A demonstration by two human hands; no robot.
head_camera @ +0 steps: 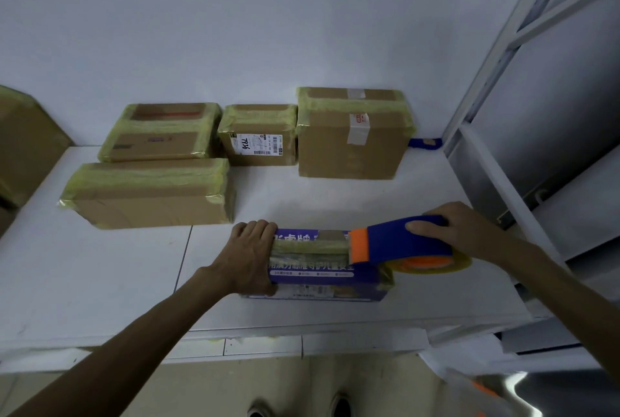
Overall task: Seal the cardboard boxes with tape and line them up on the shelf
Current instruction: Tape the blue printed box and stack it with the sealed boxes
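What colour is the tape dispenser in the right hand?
Blue with an orange front end, seen in the head view: tape dispenser, right hand.

Four boxes (258, 135) behind front box (318, 277), on shelf (100, 282).

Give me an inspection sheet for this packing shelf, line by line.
Surface: white shelf board, one seam line across it.
Job's things: purple printed carton at the front, a yellowish tape strip along its top; blue-and-orange tape dispenser with its orange head on the carton. Behind, all taped: long brown box, flat brown box, small labelled brown box, tall brown box. Partly seen brown box at the left edge.
Clutter: small blue object in the back right corner, unidentifiable.
Grippers: left hand grips the carton's left end; right hand grips the dispenser.
Cables: nothing seen.
Surroundings: white wall; grey metal frame at right.
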